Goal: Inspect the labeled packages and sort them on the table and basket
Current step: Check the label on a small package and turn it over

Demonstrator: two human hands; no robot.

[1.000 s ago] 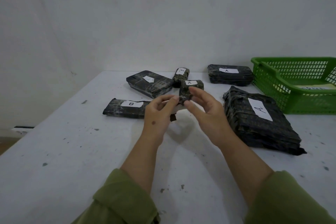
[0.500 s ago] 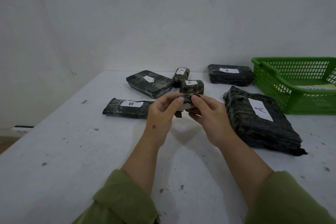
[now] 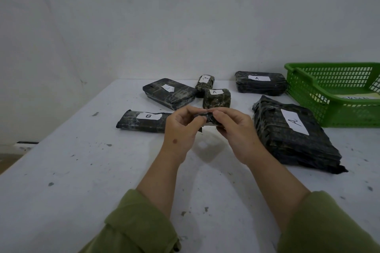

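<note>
A small black wrapped package (image 3: 206,119) is held above the white table (image 3: 82,170) between both hands. My left hand (image 3: 182,129) pinches its left end and my right hand (image 3: 236,131) curls round its right end; its label is hidden. On the table lie several black packages with white labels: a flat one marked B (image 3: 141,121), a small block marked A (image 3: 216,98), a large one marked A (image 3: 292,131), a far one marked A (image 3: 260,83), a flat one (image 3: 168,93) and a small roll (image 3: 204,83) whose labels I cannot read.
A green plastic basket (image 3: 308,92) stands at the right back of the table, with a pale sheet inside. A white wall rises behind the table. The table's left edge drops off to the floor at the far left.
Both hands have closed in on the small package and turned it; my right hand's fingers, spread a second ago, now curl round its right end.
</note>
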